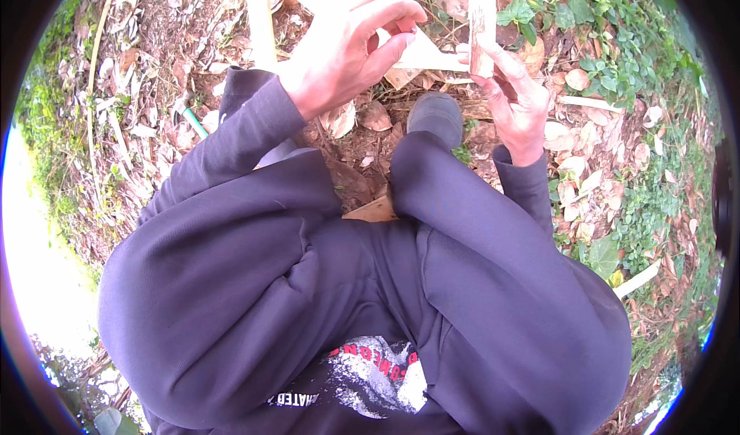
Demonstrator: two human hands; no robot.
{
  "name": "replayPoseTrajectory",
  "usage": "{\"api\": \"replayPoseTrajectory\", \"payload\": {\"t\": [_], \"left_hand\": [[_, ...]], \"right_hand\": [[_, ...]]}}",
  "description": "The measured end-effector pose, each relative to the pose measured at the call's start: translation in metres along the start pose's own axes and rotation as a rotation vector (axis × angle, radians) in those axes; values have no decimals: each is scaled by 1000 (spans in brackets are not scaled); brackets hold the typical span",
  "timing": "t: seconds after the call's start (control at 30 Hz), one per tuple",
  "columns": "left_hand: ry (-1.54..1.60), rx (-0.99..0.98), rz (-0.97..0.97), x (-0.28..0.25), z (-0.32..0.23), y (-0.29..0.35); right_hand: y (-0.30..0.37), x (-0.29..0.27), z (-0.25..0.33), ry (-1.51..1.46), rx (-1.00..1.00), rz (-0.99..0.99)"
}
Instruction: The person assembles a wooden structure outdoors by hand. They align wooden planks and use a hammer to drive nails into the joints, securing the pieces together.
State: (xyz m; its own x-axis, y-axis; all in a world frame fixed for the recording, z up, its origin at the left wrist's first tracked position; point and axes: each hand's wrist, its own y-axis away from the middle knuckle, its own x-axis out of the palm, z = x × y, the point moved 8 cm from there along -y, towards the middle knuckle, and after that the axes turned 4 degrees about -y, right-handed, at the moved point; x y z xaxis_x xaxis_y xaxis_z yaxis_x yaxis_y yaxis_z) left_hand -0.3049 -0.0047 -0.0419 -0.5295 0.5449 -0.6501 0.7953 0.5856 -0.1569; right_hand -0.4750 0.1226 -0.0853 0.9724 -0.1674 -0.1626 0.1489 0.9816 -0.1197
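My right hand (518, 99) grips the lower end of a narrow wooden strip (482, 18), thumb and fingers on its sides. The strip stands away from me and runs out past the top edge of the view. Left of it, my left hand (351, 53) is raised with thumb and fingers curled toward each other in a pinch. Whatever small thing may sit between those fingertips is too small to make out. Pale wooden pieces (424, 55) lie on the ground beyond and between my hands.
A tool with a green handle (196, 123) and metal head, like a hammer, lies by my left sleeve. Another pale strip (260, 18) lies at the far left. My dark shoe (435, 116) stands among dry leaves. Green plants (609, 49) grow at the right.
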Motion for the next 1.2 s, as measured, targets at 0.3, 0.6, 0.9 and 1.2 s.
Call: {"api": "replayPoseTrajectory", "payload": {"t": [0.3,0.6,0.9,1.2], "left_hand": [[65,56,-4,5,-29,-8],[223,40,-6,35,-30,-8],[269,6,36,42,-24,-5],[315,21,12,45,-24,-7]], "right_hand": [[-7,-6,7,158,-102,-59],[-6,-4,6,4,-78,-92],[-9,-7,17,184,-167,-62],[-9,-6,17,232,-203,-63]]}}
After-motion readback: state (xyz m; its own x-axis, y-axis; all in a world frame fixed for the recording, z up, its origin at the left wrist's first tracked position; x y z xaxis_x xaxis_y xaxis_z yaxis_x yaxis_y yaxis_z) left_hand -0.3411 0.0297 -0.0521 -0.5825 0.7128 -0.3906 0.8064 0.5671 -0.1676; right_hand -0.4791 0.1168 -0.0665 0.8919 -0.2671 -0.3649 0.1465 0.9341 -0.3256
